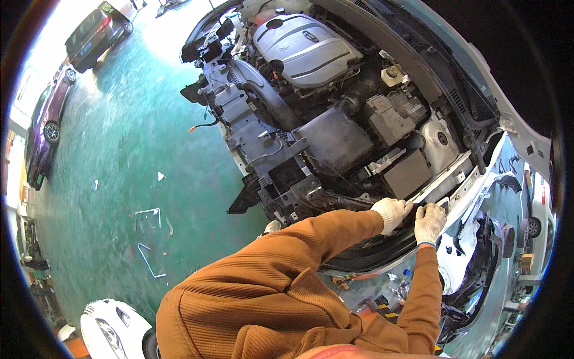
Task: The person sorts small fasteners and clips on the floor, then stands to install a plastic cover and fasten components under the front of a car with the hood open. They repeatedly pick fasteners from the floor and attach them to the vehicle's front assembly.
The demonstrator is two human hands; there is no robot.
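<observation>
Both my hands wear white knit gloves and work at the near side edge of a car's open engine bay, by the white fender rail [460, 169]. My left hand [391, 214] has its fingers bent together over the inner side of the rail; what lies under them is hidden. Just right of it, my right hand [429, 224] curls over the outer side of the rail, fingertips pressed down. Whatever it grips there cannot be made out. Between the hands shows a dark gap. Close beyond them sits a dark rectangular box [408, 173].
The silver engine cover [305, 48], black air filter box [335, 140] and battery [390, 118] fill the bay. The bare front frame [239, 113] juts left. Removed panels [472, 257] lie at right. Metal strips [148, 261] lie on the green floor [119, 203].
</observation>
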